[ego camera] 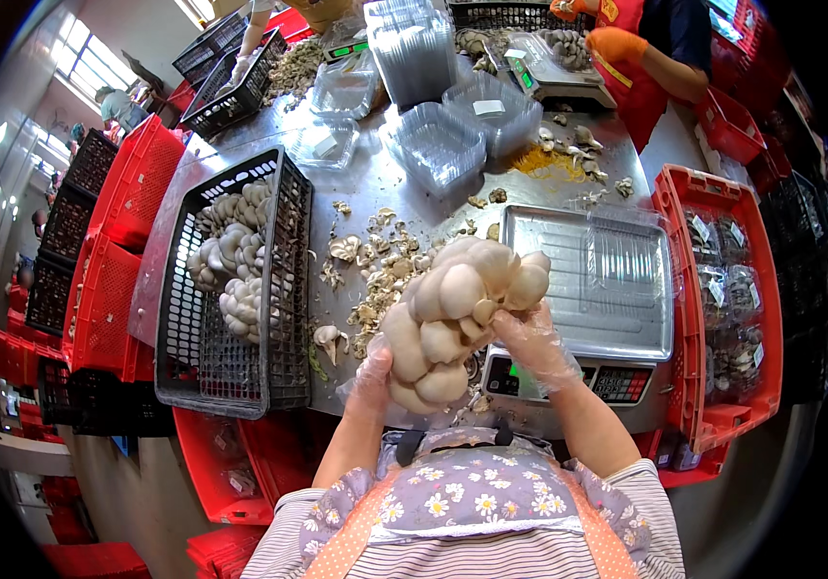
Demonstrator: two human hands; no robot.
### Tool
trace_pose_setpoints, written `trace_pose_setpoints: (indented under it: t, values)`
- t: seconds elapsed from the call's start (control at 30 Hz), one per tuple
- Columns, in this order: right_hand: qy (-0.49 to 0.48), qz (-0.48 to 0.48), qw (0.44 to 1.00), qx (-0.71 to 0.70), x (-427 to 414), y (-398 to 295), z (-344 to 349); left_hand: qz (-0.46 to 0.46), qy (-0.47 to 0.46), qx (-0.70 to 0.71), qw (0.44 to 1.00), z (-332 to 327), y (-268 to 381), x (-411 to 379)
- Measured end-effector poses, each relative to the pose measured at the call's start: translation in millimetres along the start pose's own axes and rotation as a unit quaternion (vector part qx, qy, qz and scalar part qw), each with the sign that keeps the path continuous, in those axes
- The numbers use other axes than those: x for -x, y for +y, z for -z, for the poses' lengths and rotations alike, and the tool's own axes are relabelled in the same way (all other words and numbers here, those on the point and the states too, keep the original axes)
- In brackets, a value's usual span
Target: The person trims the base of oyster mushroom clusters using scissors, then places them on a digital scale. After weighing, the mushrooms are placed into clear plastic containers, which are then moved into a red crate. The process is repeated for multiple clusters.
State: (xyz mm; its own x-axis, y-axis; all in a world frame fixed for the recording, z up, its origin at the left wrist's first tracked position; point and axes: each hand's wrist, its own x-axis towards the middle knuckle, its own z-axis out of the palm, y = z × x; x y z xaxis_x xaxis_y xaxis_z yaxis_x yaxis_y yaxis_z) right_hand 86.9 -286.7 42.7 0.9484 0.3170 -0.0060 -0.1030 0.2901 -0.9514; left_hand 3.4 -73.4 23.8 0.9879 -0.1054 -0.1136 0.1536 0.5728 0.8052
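Observation:
A large cluster of pale oyster mushrooms [439, 311] is held up between both hands above the steel table. My left hand [372, 369], in a clear plastic glove, grips its lower left side. On its right side, my right hand [529, 340], also gloved, has its fingers closed at the edge of the caps. Beneath and left of the cluster lie mushroom trimmings [377, 289]. A digital scale with a steel tray [566, 289] stands just right of the cluster, and a clear plastic container lies on that tray. To the left, a black plastic crate [287, 289] holds several mushroom clusters [236, 246].
Stacked clear plastic containers [435, 145] stand beyond the trimmings. At the right, a red crate [757, 289] holds packed mushrooms. Across the table, a co-worker's orange-gloved hand [616, 47] is by another scale [566, 87]. Another worker's gloved hand [240, 69] reaches into a far black crate [211, 116].

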Motion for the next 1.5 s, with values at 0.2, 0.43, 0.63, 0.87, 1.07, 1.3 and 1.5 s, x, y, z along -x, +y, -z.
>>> trace_pose_setpoints:
  t: [0.2, 0.43, 0.63, 0.87, 1.07, 1.3, 1.5]
  values:
    - [-0.100, -0.099, 0.988, 0.064, 3, -34, 1, 0.009, 0.001, 0.019, 1.000, -5, 4, 10]
    - [-0.096, 0.075, 0.962, 0.245, 11, 4, 16, -0.009, -0.054, 0.097, 0.994, -31, 17, 5]
    - [-0.171, 0.006, 0.979, 0.110, 20, -10, 13, 0.144, -0.094, 0.062, 0.983, -38, 49, -7]
    - [-0.141, -0.049, 0.989, -0.011, 21, 8, 19, 0.137, -0.083, -0.009, 0.987, -44, 57, -4]
    - [-0.185, -0.006, 0.980, 0.068, 10, 24, 25, 0.112, -0.088, -0.117, 0.983, -53, 53, -5]
    - [-0.129, -0.132, 0.958, 0.219, 20, -11, 14, 0.137, -0.055, -0.128, 0.981, -53, 40, -4]
    - [-0.050, -0.105, 0.990, 0.083, 26, 10, 9, 0.197, 0.073, 0.037, 0.977, -49, 24, -2]
